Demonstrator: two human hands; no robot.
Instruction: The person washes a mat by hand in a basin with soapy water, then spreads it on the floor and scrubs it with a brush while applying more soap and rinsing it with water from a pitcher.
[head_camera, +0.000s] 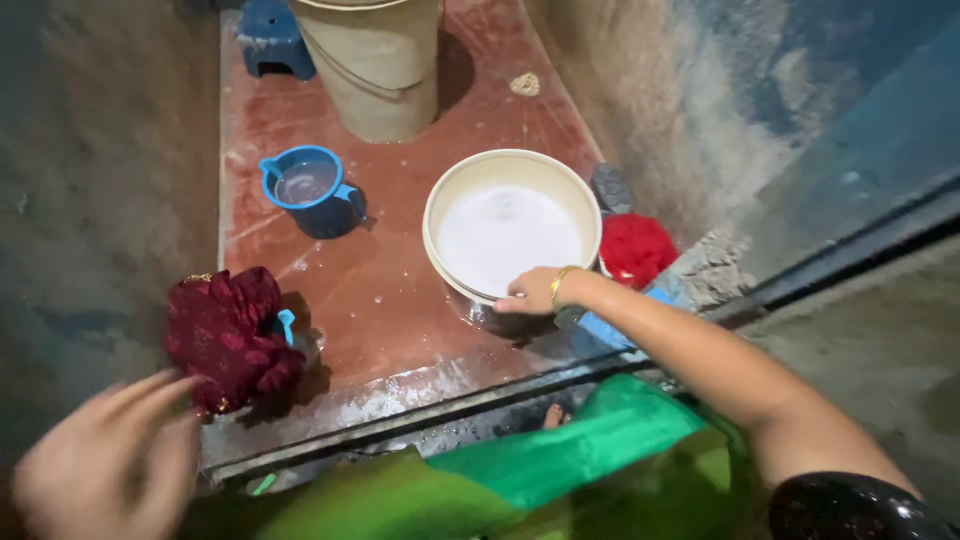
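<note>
The big cream bucket (375, 65) at the far end of the wet red floor (400, 290) is the largest thing here; only its lower body shows, so what it holds cannot be told, but it looks too bulky to shift with one hand.

Next is the cream basin (510, 230), which sits on the floor near the right wall and holds cloudy, soapy-looking water. The right hand (530, 292), with a gold bangle at the wrist, rests on its near rim, fingers curled over the edge in a closed grip on the rim. With that much water the basin is likely heavy and prone to slosh; the rim is probably slick, and a thin wall may flex if lifted from one side. Two hands on opposite points of the rim, or a drag across the floor, would suit it better.

The dark red cloth (225, 335) lies bunched at the left, near the floor's front edge. It is soft and limp, and heavier if soaked; a handful taken anywhere will hold. The left hand (105, 465) is just below it, blurred, fingers spread wide and holding nothing.

The blue mug (310, 190), partly filled with water, stands between cloth and bucket; its side handle is the obvious hold.

The red scrubber (635, 248) beside the basin is light and squashy.
</note>
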